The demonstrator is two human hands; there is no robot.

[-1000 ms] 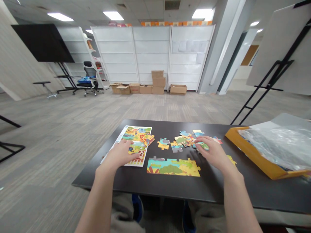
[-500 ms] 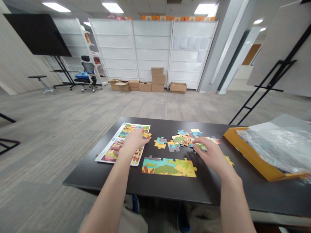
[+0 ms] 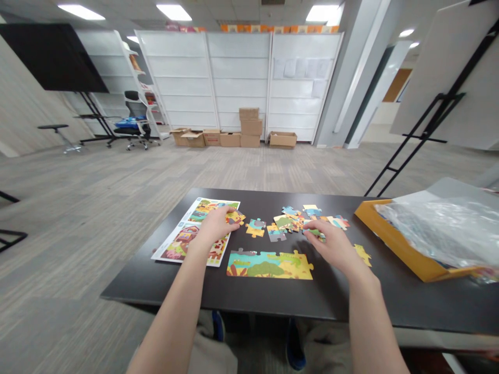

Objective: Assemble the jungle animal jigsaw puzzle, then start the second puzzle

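My left hand (image 3: 217,225) is over the printed picture sheet (image 3: 169,254), its fingers closed on a jigsaw piece (image 3: 236,217) with yellow and dark parts. Just right of it lies a blue-and-yellow jigsaw piece (image 3: 255,228), apart from the hand. My right hand (image 3: 331,244) pinches a greenish jigsaw piece (image 3: 317,234) at the right side of the loose pile (image 3: 284,222); the fingers partly hide this piece. Between my forearms, a joined strip of puzzle (image 3: 268,265) shows green bushes and a crocodile, with knobs along its top and right edges.
More loose pieces lie near the back, among them a blue one (image 3: 312,210). A yellow piece (image 3: 362,255) sits beside my right wrist. On the right of the black table (image 3: 163,288) is an orange-yellow box (image 3: 393,244) with clear plastic wrap (image 3: 440,223).
My right hand has shifted slightly left with its piece, and more of the yellow piece by the wrist shows. The piece in my left hand has turned a little. The view has shifted slightly.
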